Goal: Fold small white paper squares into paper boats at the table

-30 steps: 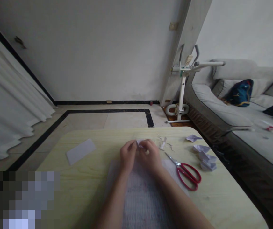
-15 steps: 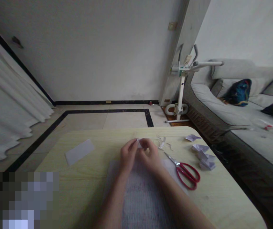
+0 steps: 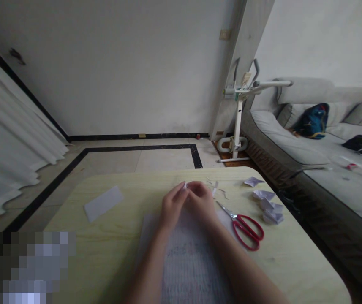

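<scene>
Near the far side of the table, my left hand and my right hand meet with fingertips pinched on a small piece of white paper. Most of the paper is hidden by the fingers, so its shape is unclear. Beneath my forearms lies a large sheet covered with writing. Red-handled scissors rest to the right of my right hand, blades slightly apart. Thin paper scraps are scattered just beyond the scissors' tips.
Several folded white paper shapes sit along the table's right side. A blank paper rectangle lies at the left on the wooden table. Beyond are a white exercise machine and a grey sofa.
The fingers of both hands have drawn closer together around the paper, and its tip now points up between them. The view has shifted slightly.
</scene>
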Tool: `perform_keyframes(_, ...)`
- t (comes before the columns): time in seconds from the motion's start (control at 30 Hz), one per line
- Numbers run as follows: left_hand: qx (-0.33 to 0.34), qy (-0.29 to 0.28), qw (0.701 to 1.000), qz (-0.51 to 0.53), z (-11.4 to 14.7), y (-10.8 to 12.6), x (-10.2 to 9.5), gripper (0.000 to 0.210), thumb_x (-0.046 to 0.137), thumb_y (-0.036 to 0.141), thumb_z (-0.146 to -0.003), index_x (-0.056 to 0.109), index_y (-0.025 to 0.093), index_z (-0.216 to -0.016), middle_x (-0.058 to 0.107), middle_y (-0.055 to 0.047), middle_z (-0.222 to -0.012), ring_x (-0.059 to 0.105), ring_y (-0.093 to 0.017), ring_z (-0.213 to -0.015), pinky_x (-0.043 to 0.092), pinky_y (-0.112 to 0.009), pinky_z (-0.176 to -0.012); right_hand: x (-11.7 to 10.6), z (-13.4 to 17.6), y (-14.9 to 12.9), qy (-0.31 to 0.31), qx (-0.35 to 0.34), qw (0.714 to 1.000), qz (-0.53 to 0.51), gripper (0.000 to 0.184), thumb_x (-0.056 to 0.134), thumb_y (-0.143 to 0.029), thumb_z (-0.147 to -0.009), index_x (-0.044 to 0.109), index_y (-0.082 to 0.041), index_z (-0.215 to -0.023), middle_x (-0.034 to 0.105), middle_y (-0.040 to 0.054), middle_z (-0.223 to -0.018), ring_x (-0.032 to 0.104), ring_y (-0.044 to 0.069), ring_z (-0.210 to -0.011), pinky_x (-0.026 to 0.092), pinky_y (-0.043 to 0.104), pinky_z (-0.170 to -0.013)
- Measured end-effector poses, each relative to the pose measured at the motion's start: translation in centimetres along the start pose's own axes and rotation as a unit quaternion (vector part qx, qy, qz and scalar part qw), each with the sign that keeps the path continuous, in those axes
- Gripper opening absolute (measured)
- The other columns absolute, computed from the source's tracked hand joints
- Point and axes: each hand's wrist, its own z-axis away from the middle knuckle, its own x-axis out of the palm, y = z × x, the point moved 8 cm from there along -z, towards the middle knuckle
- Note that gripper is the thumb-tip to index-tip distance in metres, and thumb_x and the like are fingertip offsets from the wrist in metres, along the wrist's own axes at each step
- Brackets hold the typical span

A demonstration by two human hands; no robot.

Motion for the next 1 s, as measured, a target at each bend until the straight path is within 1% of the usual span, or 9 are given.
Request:
perform_keyframes(0.13, -0.014, 0.025, 1.0, 0.001, -0.2, -0.5, -0.4, 0.035, 0.066, 0.035, -0.073, 0.067, 0.016, -0.103, 0.068, -0.009, -0.107, 0.061, -0.022, -0.102, 0.046, -0.032, -0.09, -0.2, -0.4, 0.4, -0.003, 0.024, 1.0, -0.018, 0.019, 0.066, -0.023, -0.066, 0.061, -0.018, -0.083, 0.054, -0.0035, -0.064, 0.051, 0.011, -0.058, 0.039, 0.022, -0.054)
perform_keyframes(0.27, -0.009, 0.032, 0.999, 0.016, -0.2, -0.6, -0.5, 0.03, 0.064, 0.034, -0.075, 0.065, 0.015, -0.097, 0.07, -0.009, -0.097, 0.065, -0.02, -0.09, 0.05, -0.03, -0.079, -0.7, -0.6, -0.2, 0.006, 0.008, 1.0, 0.014, 0.024, 0.066, -0.025, -0.068, 0.063, -0.018, -0.091, 0.048, -0.005, -0.06, 0.046, 0.011, -0.055, 0.037, 0.023, -0.053)
perform_keyframes(0.33, -0.007, 0.025, 1.0, 0.012, -0.2, -0.6, -0.4, 0.027, 0.062, 0.033, -0.076, 0.064, 0.014, -0.095, 0.07, -0.009, -0.095, 0.065, -0.019, -0.088, 0.051, -0.029, -0.077, -0.8, -0.6, -0.4, -0.003, 0.007, 1.0, 0.022, 0.024, 0.065, -0.027, -0.07, 0.066, -0.018, -0.092, 0.053, -0.0024, -0.065, 0.05, 0.012, -0.059, 0.04, 0.024, -0.057)
perform_keyframes(0.47, -0.001, 0.018, 1.0, -0.009, -0.1, -0.5, -0.3, 0.032, 0.061, 0.032, -0.077, 0.06, 0.015, -0.105, 0.07, -0.009, -0.095, 0.065, -0.019, -0.087, 0.05, -0.028, -0.076, -0.2, -0.4, -0.8, -0.045, -0.002, 0.998, 0.047, 0.016, 0.061, -0.026, -0.074, 0.071, -0.017, -0.082, 0.064, 0.0039, -0.078, 0.057, 0.017, -0.073, 0.044, 0.027, -0.067)
perform_keyframes(0.67, 0.006, 0.013, 1.0, -0.027, 0.2, -0.1, -0.3, 0.032, 0.059, 0.033, -0.079, 0.058, 0.016, -0.106, 0.07, -0.007, -0.088, 0.065, -0.018, -0.081, 0.05, -0.027, -0.072, 0.3, -0.2, -1.0, -0.072, 0.012, 0.996, 0.055, 0.014, 0.059, -0.024, -0.073, 0.071, -0.016, -0.075, 0.066, 0.0038, -0.072, 0.058, 0.017, -0.071, 0.043, 0.026, -0.065)
perform_keyframes(0.73, -0.011, 0.002, 1.0, -0.011, 0.3, -0.2, -0.1, 0.036, 0.06, 0.034, -0.078, 0.055, 0.015, -0.109, 0.069, -0.007, -0.085, 0.065, -0.018, -0.079, 0.05, -0.027, -0.071, 0.2, -0.2, -0.8, -0.066, 0.031, 0.997, 0.04, 0.014, 0.06, -0.025, -0.073, 0.07, -0.016, -0.071, 0.065, 0.0029, -0.069, 0.057, 0.016, -0.068, 0.043, 0.026, -0.064)
perform_keyframes(0.83, -0.032, -0.019, 0.999, 0.024, 0.4, -0.5, 0.4, 0.04, 0.065, 0.034, -0.074, 0.054, 0.015, -0.108, 0.069, -0.007, -0.089, 0.065, -0.018, -0.082, 0.05, -0.028, -0.073, 0.2, -0.1, -0.3, -0.065, 0.077, 0.995, -0.021, 0.016, 0.061, -0.031, -0.072, 0.068, -0.016, -0.07, 0.064, 0.0018, -0.064, 0.056, 0.015, -0.061, 0.044, 0.026, -0.061)
perform_keyframes(0.93, -0.031, -0.029, 0.998, 0.036, 0.3, -0.5, 0.6, 0.036, 0.068, 0.033, -0.071, 0.057, 0.015, -0.101, 0.069, -0.007, -0.093, 0.065, -0.019, -0.085, 0.05, -0.028, -0.076, 0.2, -0.2, 0.0, -0.061, 0.097, 0.991, -0.063, 0.017, 0.065, -0.033, -0.068, 0.067, -0.016, -0.068, 0.063, 0.0013, -0.061, 0.055, 0.014, -0.058, 0.044, 0.025, -0.057)
perform_keyframes(1.0, -0.032, -0.02, 0.999, 0.035, 0.3, -0.6, 0.4, 0.033, 0.068, 0.033, -0.071, 0.058, 0.015, -0.096, 0.07, -0.007, -0.089, 0.065, -0.018, -0.083, 0.05, -0.029, -0.075, 0.2, -0.2, 0.1, -0.058, 0.102, 0.991, -0.072, 0.017, 0.066, -0.032, -0.067, 0.067, -0.015, -0.067, 0.063, 0.0011, -0.06, 0.055, 0.013, -0.057, 0.044, 0.024, -0.056)
